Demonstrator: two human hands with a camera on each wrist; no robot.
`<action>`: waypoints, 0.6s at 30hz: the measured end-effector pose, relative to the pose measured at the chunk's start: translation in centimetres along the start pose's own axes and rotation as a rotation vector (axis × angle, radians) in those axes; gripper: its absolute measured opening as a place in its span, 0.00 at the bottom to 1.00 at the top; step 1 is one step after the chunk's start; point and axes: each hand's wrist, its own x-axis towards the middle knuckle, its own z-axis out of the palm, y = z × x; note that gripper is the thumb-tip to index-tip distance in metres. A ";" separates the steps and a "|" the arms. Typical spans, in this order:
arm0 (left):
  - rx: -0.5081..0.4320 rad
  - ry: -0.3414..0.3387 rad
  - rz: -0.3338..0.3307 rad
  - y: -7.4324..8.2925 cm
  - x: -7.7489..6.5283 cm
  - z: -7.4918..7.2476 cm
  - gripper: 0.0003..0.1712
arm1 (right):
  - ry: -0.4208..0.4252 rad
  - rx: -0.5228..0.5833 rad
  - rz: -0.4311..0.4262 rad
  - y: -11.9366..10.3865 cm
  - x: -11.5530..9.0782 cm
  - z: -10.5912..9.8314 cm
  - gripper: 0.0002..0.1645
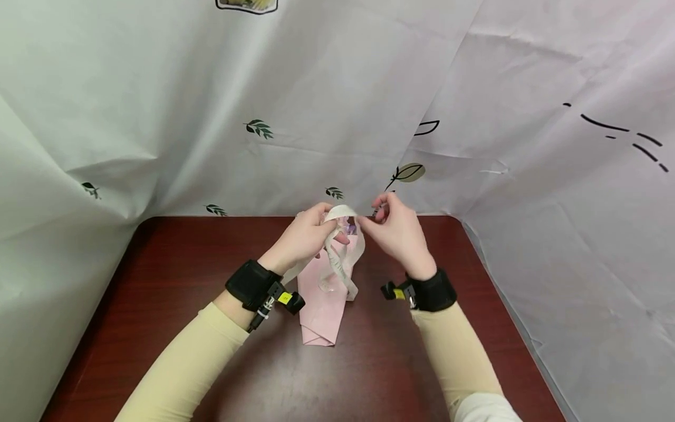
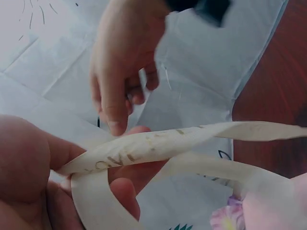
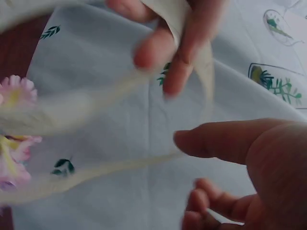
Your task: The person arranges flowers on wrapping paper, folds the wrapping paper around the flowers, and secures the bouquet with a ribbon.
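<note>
"Left hand first, quick. What's it got?"

"Left hand [image 1: 304,234] pinches the cream ribbon [image 2: 144,149], thumb against fingers, firm hold. Left wrist view shows it best: lettered band across the fingers, another length looping down beneath."

"Right hand [image 1: 399,231]?"

"Tip pinch on the same ribbon, nearly closed, by thumb and forefinger as far as I can see. Right wrist view: thumb straight, thin strand running to its tip, forefinger hidden behind. Other fingers curl loosely, clear of the ribbon."

"Hands touching?"

"Close together. Can't tell if they touch. Ribbon arcs from one to the other."

"Rest of the ribbon?"

"Hangs in loops over the pink wrap [image 1: 321,310], one tail down at the wrap's right edge, another length near the left wrist. Whether it goes round the back, can't tell. Part of it is blurred in the right wrist view."

"And the wrap?"

"On the dark red-brown table [image 1: 174,281], below the hands. Folded end toward the person, pink and purple flowers [image 3: 19,93] at the far end, by the fingers. Flat or tilted, can't tell."

"Surroundings?"

"Black wrist straps [image 1: 253,285], pale yellow sleeves [image 1: 179,363], white leaf-print cloth [image 1: 316,88] behind the table."
</note>
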 end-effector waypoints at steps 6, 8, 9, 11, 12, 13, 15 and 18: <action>0.082 0.033 -0.017 -0.5 0.1 0.3 0.34 | 0.051 0.167 -0.313 0.6 -4.0 4.2 0.21; 0.089 0.033 -0.014 -0.5 0.0 0.4 0.35 | 0.028 0.155 -0.396 0.8 -4.7 5.5 0.31; 0.089 0.029 -0.014 -0.6 -0.1 0.5 0.35 | 0.027 0.140 -0.416 0.9 -4.9 6.0 0.36; 0.089 0.012 -0.017 -0.6 -0.1 0.6 0.35 | 0.037 0.110 -0.439 1.0 -5.4 6.9 0.42; 0.089 0.006 -0.023 -0.6 -0.1 0.7 0.35 | 0.040 0.111 -0.440 1.1 -5.5 7.3 0.44; 0.088 -0.001 -0.027 -0.6 -0.2 0.8 0.35 | 0.045 0.112 -0.437 1.3 -5.6 7.6 0.45; 0.092 -0.014 -0.038 -0.7 -0.2 0.9 0.35 | 0.049 0.117 -0.438 1.5 -5.8 8.2 0.45; 0.065 -0.026 -0.047 -0.9 -0.2 1.0 0.35 | 0.046 0.118 -0.458 1.9 -6.0 8.8 0.43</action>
